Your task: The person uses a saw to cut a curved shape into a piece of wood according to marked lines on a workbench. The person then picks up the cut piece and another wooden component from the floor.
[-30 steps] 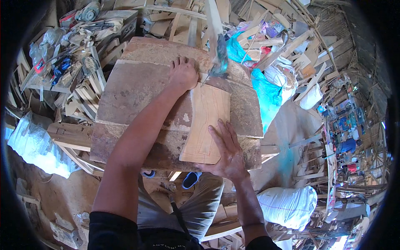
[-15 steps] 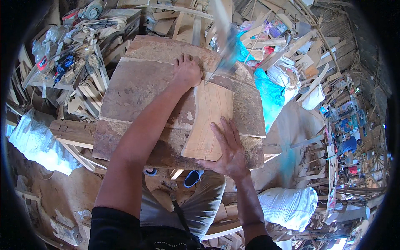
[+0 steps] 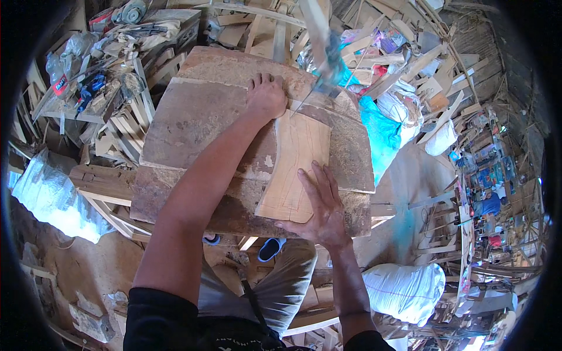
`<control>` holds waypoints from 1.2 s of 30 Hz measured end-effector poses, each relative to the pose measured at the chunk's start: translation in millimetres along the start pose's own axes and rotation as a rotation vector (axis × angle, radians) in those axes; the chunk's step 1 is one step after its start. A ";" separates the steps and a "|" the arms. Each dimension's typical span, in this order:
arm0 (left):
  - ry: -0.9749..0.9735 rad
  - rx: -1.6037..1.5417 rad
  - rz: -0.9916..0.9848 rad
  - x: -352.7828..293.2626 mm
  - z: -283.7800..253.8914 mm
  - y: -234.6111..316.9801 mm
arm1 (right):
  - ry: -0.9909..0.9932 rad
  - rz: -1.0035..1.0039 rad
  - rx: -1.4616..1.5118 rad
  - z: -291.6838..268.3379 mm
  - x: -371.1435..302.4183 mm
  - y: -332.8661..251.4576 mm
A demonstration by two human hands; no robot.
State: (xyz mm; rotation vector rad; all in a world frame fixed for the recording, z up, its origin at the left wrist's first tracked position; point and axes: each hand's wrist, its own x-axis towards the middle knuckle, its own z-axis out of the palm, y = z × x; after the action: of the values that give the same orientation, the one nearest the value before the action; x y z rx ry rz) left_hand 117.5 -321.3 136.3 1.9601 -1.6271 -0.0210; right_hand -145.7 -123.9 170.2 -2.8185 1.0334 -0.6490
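A pale wooden board (image 3: 301, 140) with curved sides and pencilled lines lies flat on a worn brown worktable (image 3: 193, 128). My left hand (image 3: 267, 98), its fingers curled, is at the board's far left corner. At the near right end, my right hand (image 3: 322, 207) grips the board, fingers over the top and thumb along the near edge. Close to the board's far edge, a thin blade (image 3: 302, 102) slants down from a motion-blurred upright part (image 3: 326, 58). Whether the blade is in the wood is hard to make out.
Wood offcuts (image 3: 126, 126) and a plastic bottle (image 3: 55, 73) crowd the left side. Turquoise sheeting (image 3: 374, 131) hangs by the table's right edge. A stuffed white sack (image 3: 407, 289) stands at lower right. Below the table shows a blue sandal (image 3: 270, 250).
The board has slid slightly away from me, with both hands moving along with it. The blurred upright part and the blade have shifted a little to the right.
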 end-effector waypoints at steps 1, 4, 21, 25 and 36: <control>0.001 -0.004 0.001 0.2 0.6 0.6 | 0.001 0.000 -0.004 0.0 0.0 0.3; 0.002 -0.011 -0.006 2.2 1.8 -0.4 | 0.001 0.005 0.000 1.6 1.2 0.2; 0.012 -0.013 -0.008 8.5 4.1 -0.6 | 0.023 0.034 0.014 0.9 6.3 -1.5; 0.015 -0.019 0.000 7.9 2.8 0.1 | 0.029 0.026 0.024 1.8 6.7 0.9; -0.001 0.003 -0.001 10.8 0.8 -0.2 | 0.022 0.028 0.025 3.2 9.2 2.9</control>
State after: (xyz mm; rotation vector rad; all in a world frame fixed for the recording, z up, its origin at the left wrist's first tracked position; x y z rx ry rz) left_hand 120.1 -331.4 139.2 1.9634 -1.6279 -0.0205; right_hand -139.9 -132.2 170.1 -2.7763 1.0589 -0.6865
